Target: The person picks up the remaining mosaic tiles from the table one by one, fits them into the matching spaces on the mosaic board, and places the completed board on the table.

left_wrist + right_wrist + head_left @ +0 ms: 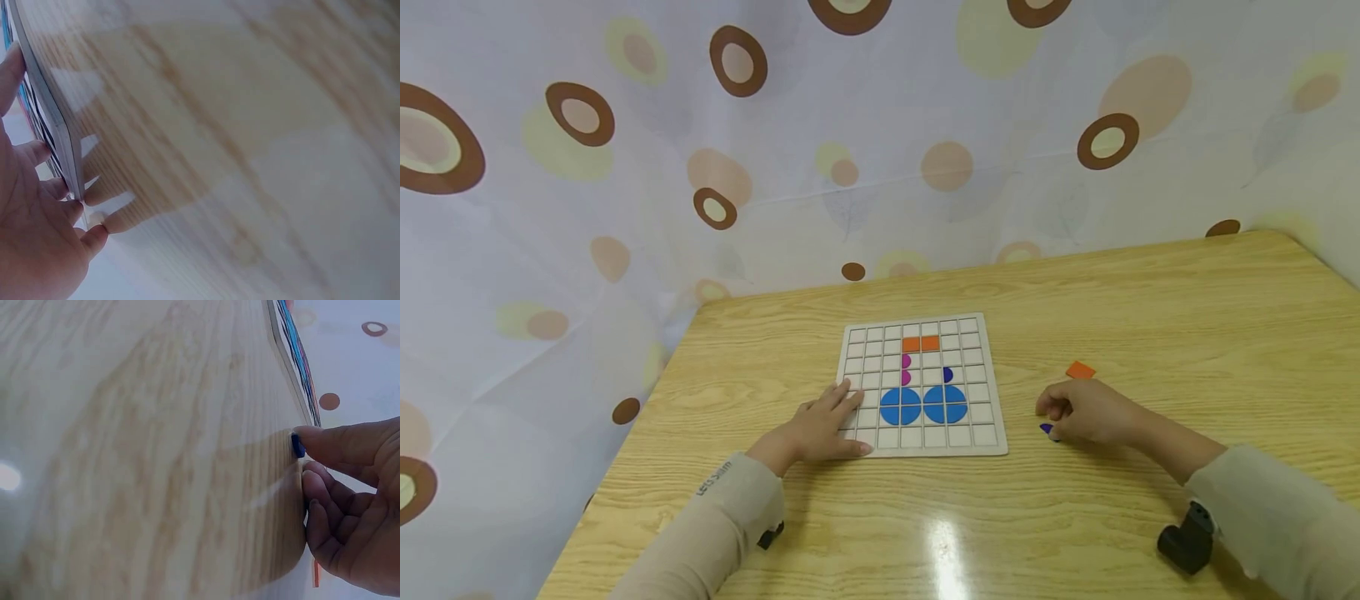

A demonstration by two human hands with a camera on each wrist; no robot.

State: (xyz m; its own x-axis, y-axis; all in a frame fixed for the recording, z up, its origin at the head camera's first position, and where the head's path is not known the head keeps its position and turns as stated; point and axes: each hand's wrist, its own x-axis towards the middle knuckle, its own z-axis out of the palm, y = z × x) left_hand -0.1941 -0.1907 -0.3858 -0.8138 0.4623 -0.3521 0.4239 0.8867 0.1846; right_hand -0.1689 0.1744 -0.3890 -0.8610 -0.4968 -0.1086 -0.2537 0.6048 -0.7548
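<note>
A white square grid board (pixel 865 437) lies on the table with flat coloured pieces on it. Two orange squares (pixel 921 343) are near its top, above two magenta half circles (pixel 906 370). A dark blue half circle (pixel 947 375) sits to their right, over two blue circles (pixel 901 406) made of quarter pieces. My left hand (pixel 829 425) rests with spread fingers on the board's lower left edge. Right of the board, my right hand (pixel 1093 412) has curled fingers and holds a small dark blue piece (pixel 297 445) at the thumb tip, low over the table.
A loose orange square (pixel 1080 369) lies on the wooden table (pixel 880 533) just beyond my right hand. A patterned cloth (pixel 880 150) hangs along the table's far and left sides. A black wrist camera (pixel 1187 540) sits beneath the right sleeve.
</note>
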